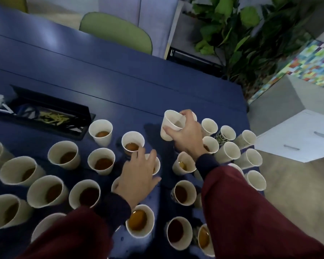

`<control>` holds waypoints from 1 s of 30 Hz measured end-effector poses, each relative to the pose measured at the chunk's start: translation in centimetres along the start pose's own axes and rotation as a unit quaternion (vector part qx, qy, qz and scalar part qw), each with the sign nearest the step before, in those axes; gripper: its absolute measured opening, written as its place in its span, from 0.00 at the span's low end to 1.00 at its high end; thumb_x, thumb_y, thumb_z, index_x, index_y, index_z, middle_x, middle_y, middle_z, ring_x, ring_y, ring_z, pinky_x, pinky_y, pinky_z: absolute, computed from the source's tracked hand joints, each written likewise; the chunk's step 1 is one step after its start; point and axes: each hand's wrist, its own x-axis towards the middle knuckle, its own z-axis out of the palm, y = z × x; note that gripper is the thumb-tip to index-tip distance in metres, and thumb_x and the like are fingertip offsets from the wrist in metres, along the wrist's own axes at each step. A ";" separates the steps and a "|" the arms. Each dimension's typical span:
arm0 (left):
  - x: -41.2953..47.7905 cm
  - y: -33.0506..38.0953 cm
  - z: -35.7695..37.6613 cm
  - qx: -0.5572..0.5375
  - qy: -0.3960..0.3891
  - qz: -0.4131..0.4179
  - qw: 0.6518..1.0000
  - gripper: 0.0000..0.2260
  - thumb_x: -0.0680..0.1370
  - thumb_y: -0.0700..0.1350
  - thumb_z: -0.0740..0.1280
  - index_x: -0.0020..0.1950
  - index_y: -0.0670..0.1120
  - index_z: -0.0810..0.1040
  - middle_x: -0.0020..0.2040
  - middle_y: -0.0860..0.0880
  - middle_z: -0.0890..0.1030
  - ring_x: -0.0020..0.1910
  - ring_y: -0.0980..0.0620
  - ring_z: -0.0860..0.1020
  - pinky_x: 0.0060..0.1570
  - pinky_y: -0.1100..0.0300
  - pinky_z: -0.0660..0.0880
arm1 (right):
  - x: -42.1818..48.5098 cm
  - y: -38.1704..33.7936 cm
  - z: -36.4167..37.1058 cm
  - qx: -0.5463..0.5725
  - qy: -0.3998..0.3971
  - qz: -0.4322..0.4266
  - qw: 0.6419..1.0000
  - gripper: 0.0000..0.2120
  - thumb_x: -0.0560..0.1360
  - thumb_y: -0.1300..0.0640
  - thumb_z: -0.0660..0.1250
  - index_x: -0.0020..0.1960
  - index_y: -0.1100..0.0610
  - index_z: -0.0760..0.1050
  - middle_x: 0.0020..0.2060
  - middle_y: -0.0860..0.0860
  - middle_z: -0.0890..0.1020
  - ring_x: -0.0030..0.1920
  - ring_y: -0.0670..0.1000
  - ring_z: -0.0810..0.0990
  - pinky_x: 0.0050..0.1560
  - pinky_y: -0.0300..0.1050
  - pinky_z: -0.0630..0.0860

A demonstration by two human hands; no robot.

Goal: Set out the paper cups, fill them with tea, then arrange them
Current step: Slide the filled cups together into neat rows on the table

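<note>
Several white paper cups stand on the dark blue table (105, 75), most with brown tea in them. My right hand (185, 135) grips one tilted paper cup (169, 126) by its rim and wall, lifted above the table near the far right cluster. My left hand (137, 176) hovers with spread, relaxed fingers over a cup (156, 165) in the middle, partly hiding it. A tea cup (132, 143) stands just beyond its fingertips. Cups at the right edge (227, 153) look unfilled.
A black open tray (51, 116) with yellowish strips lies at the left rear of the table. A green chair (116, 32) stands behind the table. Plants (238, 34) and a white drawer cabinet (297, 135) stand to the right, past the table edge.
</note>
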 end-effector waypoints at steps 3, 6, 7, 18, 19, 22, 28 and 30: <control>1.0 0.0 1.0 0.022 -0.017 -0.008 1.000 0.35 0.78 0.63 0.64 0.78 0.50 0.55 0.70 0.46 0.62 0.66 0.46 0.67 0.56 0.54 0.77 | 3.1 1.0 1.8 -0.017 -0.009 0.012 1.000 0.22 0.71 0.46 0.75 0.56 0.51 0.67 0.42 0.42 0.77 0.45 0.50 0.78 0.46 0.45 0.74; 1.7 0.0 1.2 0.030 -0.026 -0.015 0.999 0.34 0.79 0.63 0.62 0.79 0.51 0.53 0.72 0.47 0.60 0.68 0.48 0.66 0.57 0.56 0.76 | 5.4 1.7 3.9 -0.037 -0.018 0.037 0.998 0.22 0.71 0.48 0.74 0.56 0.54 0.65 0.42 0.47 0.78 0.45 0.54 0.79 0.47 0.51 0.77; 1.8 0.0 1.4 0.024 -0.031 -0.013 0.999 0.35 0.79 0.63 0.62 0.79 0.51 0.52 0.73 0.47 0.60 0.68 0.48 0.67 0.58 0.56 0.75 | 6.0 1.8 4.5 -0.045 -0.017 0.047 0.998 0.23 0.71 0.48 0.73 0.57 0.55 0.65 0.43 0.50 0.80 0.45 0.57 0.79 0.47 0.53 0.77; 2.4 -0.1 2.2 0.016 -0.052 -0.015 0.998 0.33 0.80 0.61 0.63 0.79 0.51 0.54 0.70 0.48 0.63 0.65 0.48 0.68 0.53 0.57 0.76 | 8.9 1.6 7.2 -0.178 -0.062 0.075 0.979 0.28 0.74 0.51 0.72 0.65 0.62 0.63 0.60 0.61 0.76 0.57 0.64 0.78 0.47 0.48 0.68; 2.3 -0.1 2.3 0.015 -0.056 -0.020 0.998 0.32 0.79 0.60 0.64 0.78 0.51 0.57 0.69 0.47 0.66 0.63 0.48 0.70 0.50 0.57 0.77 | 9.1 1.3 7.0 -0.202 -0.077 0.062 0.974 0.30 0.74 0.51 0.72 0.68 0.62 0.62 0.62 0.61 0.75 0.58 0.64 0.78 0.48 0.49 0.69; 2.5 -0.4 2.5 0.013 -0.084 -0.030 0.996 0.31 0.72 0.57 0.72 0.72 0.50 0.70 0.61 0.47 0.73 0.54 0.47 0.76 0.39 0.57 0.77 | 9.8 0.9 6.1 -0.312 -0.148 0.002 0.938 0.37 0.77 0.51 0.69 0.79 0.55 0.54 0.66 0.61 0.69 0.57 0.63 0.79 0.50 0.51 0.73; 2.5 -0.2 2.7 0.005 -0.070 -0.022 0.997 0.30 0.74 0.56 0.71 0.73 0.52 0.65 0.63 0.48 0.71 0.57 0.48 0.74 0.40 0.58 0.76 | 13.2 0.1 3.7 -0.546 -0.218 -0.132 0.798 0.47 0.69 0.39 0.75 0.80 0.47 0.55 0.70 0.57 0.65 0.69 0.59 0.65 0.63 0.57 0.67; 2.6 -0.2 2.2 -0.002 -0.082 -0.032 0.996 0.30 0.72 0.56 0.73 0.72 0.51 0.70 0.60 0.48 0.73 0.54 0.48 0.76 0.36 0.57 0.76 | 14.2 0.1 3.3 -0.509 -0.274 -0.155 0.801 0.47 0.68 0.38 0.76 0.79 0.44 0.56 0.70 0.55 0.65 0.68 0.60 0.65 0.65 0.59 0.68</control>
